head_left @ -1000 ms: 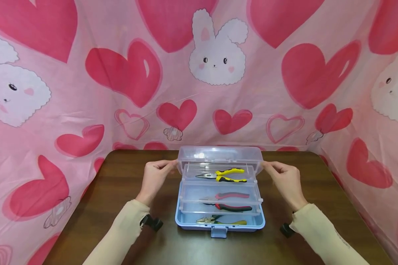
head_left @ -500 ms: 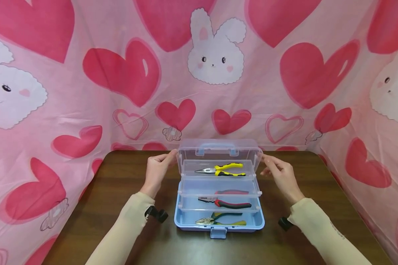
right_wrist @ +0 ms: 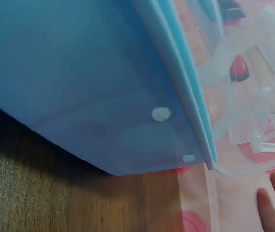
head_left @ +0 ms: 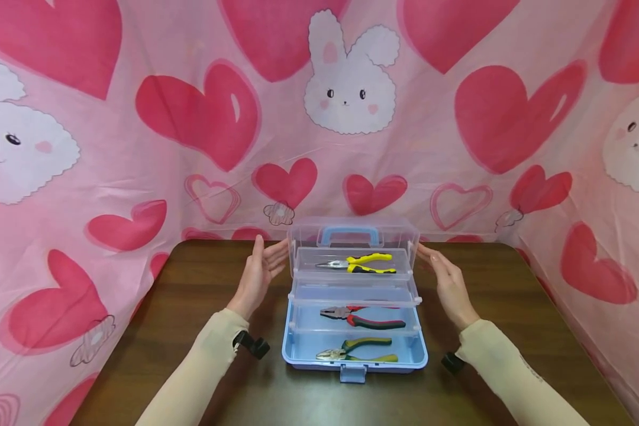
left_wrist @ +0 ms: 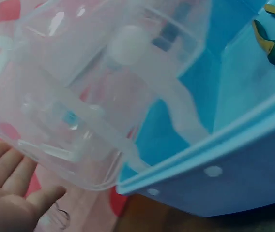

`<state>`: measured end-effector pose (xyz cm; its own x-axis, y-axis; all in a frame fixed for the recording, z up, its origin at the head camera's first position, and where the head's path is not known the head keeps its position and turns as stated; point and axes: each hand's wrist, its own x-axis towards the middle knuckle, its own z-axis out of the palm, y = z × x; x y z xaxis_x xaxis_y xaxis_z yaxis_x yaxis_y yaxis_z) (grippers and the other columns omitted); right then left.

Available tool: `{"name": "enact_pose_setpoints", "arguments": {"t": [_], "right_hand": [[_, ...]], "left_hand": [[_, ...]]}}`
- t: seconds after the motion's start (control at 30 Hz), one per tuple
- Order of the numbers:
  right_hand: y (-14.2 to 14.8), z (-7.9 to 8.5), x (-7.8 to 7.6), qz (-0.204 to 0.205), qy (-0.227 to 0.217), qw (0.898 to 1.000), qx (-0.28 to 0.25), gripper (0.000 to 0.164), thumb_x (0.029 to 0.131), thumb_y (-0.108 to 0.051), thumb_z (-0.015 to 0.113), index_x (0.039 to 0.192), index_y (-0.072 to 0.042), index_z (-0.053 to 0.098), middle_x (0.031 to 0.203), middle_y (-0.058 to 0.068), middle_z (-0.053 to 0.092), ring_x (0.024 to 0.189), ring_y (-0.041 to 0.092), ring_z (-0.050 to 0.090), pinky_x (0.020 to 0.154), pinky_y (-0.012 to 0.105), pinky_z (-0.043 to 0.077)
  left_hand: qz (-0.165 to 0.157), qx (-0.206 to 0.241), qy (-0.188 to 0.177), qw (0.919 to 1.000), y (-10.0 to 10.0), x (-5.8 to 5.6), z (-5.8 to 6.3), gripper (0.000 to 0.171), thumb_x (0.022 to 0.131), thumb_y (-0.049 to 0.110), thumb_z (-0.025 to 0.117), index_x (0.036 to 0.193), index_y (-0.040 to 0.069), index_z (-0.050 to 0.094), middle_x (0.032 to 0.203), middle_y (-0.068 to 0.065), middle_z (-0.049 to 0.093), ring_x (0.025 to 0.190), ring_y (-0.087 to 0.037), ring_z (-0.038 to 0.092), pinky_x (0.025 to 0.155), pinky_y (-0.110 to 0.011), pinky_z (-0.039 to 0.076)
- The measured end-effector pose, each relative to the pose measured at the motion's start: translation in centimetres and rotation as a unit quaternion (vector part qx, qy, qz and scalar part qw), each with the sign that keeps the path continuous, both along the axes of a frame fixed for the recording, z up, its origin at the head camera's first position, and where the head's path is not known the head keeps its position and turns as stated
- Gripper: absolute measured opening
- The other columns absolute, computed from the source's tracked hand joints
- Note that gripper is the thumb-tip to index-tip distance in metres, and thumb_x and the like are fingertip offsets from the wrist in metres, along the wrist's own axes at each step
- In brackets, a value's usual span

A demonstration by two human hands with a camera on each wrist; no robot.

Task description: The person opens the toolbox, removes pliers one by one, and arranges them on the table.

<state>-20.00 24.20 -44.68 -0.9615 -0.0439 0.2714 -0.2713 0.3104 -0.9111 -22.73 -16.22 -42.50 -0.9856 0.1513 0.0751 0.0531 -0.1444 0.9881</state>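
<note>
A toolbox with a light blue base (head_left: 286, 349) stands with its clear lid (head_left: 305, 238) raised at the back. Two clear trays are fanned out in steps under the lid. Yellow-and-black needle-nose pliers (head_left: 341, 264) lie in the upper tray, and red-and-black pliers (head_left: 378, 323) show in the tier below. Green-and-yellow pliers (head_left: 331, 354) rest at the front of the base. My left hand (head_left: 257, 273), fingers straight and thumb up, is at the lid's left side. On its right side, my right hand (head_left: 447, 285) has extended fingertips right at the lid's edge. Neither hand grips anything.
The box stands on a dark brown wooden table (head_left: 191, 307). A blue latch (head_left: 353, 373) sticks out at its front, and a blue handle (head_left: 349, 231) shows through the lid. Pink cloth (head_left: 213, 136) with hearts and rabbits hangs behind and at both sides.
The lid has tilted farther back, and its blue handle has come into view. The trays have shifted backward, uncovering more of the lower pliers. Both hands have gone from pinching the lid to straight fingers.
</note>
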Motion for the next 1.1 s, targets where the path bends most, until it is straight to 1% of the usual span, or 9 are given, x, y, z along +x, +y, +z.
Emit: {"name": "enact_pose_setpoints", "arguments": {"t": [0.07, 0.2, 0.27, 0.37, 0.47, 0.53, 0.7, 0.83, 1.1], "right_hand": [[0.1, -0.2, -0.3, 0.033, -0.02, 0.999, -0.015, 0.055, 0.115, -0.043, 0.028, 0.16, -0.015, 0.043, 0.159, 0.012, 0.048, 0.137, 0.013, 0.054, 0.113, 0.031, 0.044], [0.1, -0.3, -1.0, 0.097, -0.06, 0.992, -0.054, 0.057, 0.115, -0.044, 0.022, 0.165, -0.02, 0.029, 0.167, 0.011, 0.035, 0.149, 0.033, 0.042, 0.105, 0.024, 0.049], [0.1, -0.4, -1.3, 0.118, -0.081, 0.988, -0.059, 0.057, 0.115, -0.045, 0.019, 0.167, -0.022, 0.023, 0.17, 0.009, 0.029, 0.152, 0.037, 0.034, 0.105, 0.028, 0.05], [0.2, -0.4, -1.5, 0.139, -0.109, 0.982, -0.058, 0.059, 0.114, -0.048, 0.017, 0.168, -0.026, 0.016, 0.173, 0.007, 0.022, 0.155, 0.041, 0.026, 0.111, 0.047, 0.047], [0.3, -0.5, -1.8, 0.148, -0.13, 0.978, -0.064, 0.059, 0.113, -0.051, 0.016, 0.168, -0.03, 0.013, 0.174, 0.005, 0.017, 0.157, 0.041, 0.021, 0.114, 0.065, 0.036], [0.3, -0.6, -2.1, 0.153, -0.141, 0.975, -0.074, 0.06, 0.113, -0.052, 0.016, 0.168, -0.03, 0.011, 0.175, 0.004, 0.014, 0.158, 0.041, 0.018, 0.116, 0.07, 0.03], [0.4, -1.0, -2.7, 0.167, -0.157, 0.968, -0.098, 0.061, 0.113, -0.05, 0.013, 0.169, -0.025, 0.007, 0.175, 0.007, 0.01, 0.159, 0.041, 0.014, 0.118, 0.071, 0.024], [0.5, -1.4, -3.1, 0.161, -0.171, 0.968, -0.089, 0.063, 0.113, -0.052, 0.015, 0.169, -0.025, 0.005, 0.175, 0.009, 0.01, 0.159, 0.041, 0.013, 0.119, 0.069, 0.024], [0.7, -2.4, -3.5, 0.16, -0.209, 0.961, -0.087, 0.069, 0.11, -0.06, 0.019, 0.169, -0.027, 0.006, 0.175, 0.008, 0.013, 0.157, 0.043, 0.017, 0.119, 0.067, 0.028]], "left_hand": [[-0.019, 0.01, -0.005, 0.9998, 0.0, -0.3, -0.4, 0.082, 0.108, 0.065, 0.024, 0.154, 0.0, 0.047, 0.157, -0.014, 0.049, 0.148, -0.029, 0.044, 0.119, -0.054, 0.037], [-0.051, -0.004, -0.012, 0.9986, 0.1, -0.9, -1.0, 0.077, 0.108, 0.064, 0.025, 0.161, 0.011, 0.039, 0.165, -0.006, 0.039, 0.154, -0.026, 0.034, 0.118, -0.062, 0.035], [-0.06, -0.012, -0.023, 0.9978, 0.0, -1.1, -1.2, 0.074, 0.108, 0.065, 0.025, 0.163, 0.016, 0.036, 0.167, -0.002, 0.036, 0.155, -0.024, 0.031, 0.117, -0.064, 0.035], [-0.067, -0.017, -0.041, 0.9968, -0.1, -1.4, -1.6, 0.071, 0.109, 0.063, 0.026, 0.164, 0.019, 0.033, 0.169, -0.001, 0.033, 0.156, -0.025, 0.028, 0.116, -0.065, 0.036], [-0.067, -0.017, -0.049, 0.9964, 0.0, -1.8, -2.0, 0.065, 0.111, 0.055, 0.029, 0.165, 0.018, 0.031, 0.169, -0.002, 0.032, 0.156, -0.025, 0.029, 0.116, -0.062, 0.037], [-0.067, -0.012, -0.047, 0.9965, 0.1, -2.1, -2.3, 0.061, 0.113, 0.049, 0.031, 0.165, 0.015, 0.031, 0.169, -0.005, 0.031, 0.156, -0.026, 0.028, 0.117, -0.061, 0.037], [-0.062, -0.021, -0.038, 0.9971, 0.4, -2.7, -3.1, 0.053, 0.112, 0.014, 0.041, 0.164, 0.01, 0.03, 0.168, -0.011, 0.032, 0.155, -0.027, 0.032, 0.117, -0.057, 0.038], [-0.064, -0.06, -0.033, 0.9956, 0.4, -3.1, -3.7, 0.068, 0.1, -0.011, 0.044, 0.164, 0.008, 0.028, 0.168, -0.012, 0.032, 0.154, -0.026, 0.033, 0.116, -0.049, 0.039], [-0.083, -0.091, -0.054, 0.9909, 0.0, -3.7, -5.2, 0.069, 0.103, -0.004, 0.058, 0.164, 0.007, 0.028, 0.168, -0.012, 0.032, 0.153, -0.028, 0.036, 0.115, -0.042, 0.04]]}}
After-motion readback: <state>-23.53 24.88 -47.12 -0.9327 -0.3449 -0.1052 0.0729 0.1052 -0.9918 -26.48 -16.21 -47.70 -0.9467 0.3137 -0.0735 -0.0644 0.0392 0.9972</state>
